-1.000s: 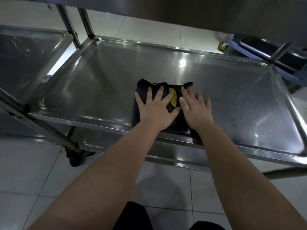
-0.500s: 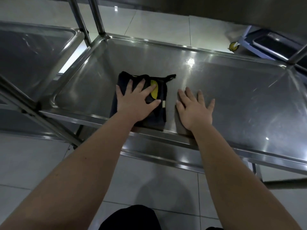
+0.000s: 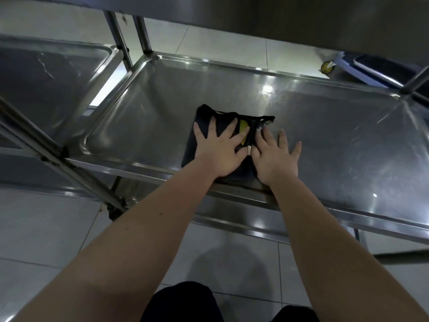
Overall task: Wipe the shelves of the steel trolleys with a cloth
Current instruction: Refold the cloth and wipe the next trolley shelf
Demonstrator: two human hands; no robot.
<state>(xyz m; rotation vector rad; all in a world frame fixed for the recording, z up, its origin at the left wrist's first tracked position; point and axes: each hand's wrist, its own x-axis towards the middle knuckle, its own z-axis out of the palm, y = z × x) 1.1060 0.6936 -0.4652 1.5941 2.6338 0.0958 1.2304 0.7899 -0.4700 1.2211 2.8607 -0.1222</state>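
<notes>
A folded black cloth [image 3: 204,117] with a yellow patch lies flat on the middle shelf [image 3: 336,126] of the steel trolley, near the shelf's front rim. My left hand [image 3: 220,152] presses down on the cloth with its fingers spread and straight. My right hand [image 3: 276,156] lies flat beside it, its inner fingers on the cloth's right edge and the rest on bare steel. Much of the cloth is hidden under both hands.
A second steel trolley's shelf [image 3: 46,75] stands close on the left, with upright posts [image 3: 144,36] between the two. The upper shelf [image 3: 301,12] overhangs at the top. A blue trolley [image 3: 362,68] with a yellow caster [image 3: 326,67] stands at the far right on the tiled floor [image 3: 58,231].
The left hand slid the cloth left away from the right hand, then back right. Now the cloth's right edge sits under the right hand's fingers again.
</notes>
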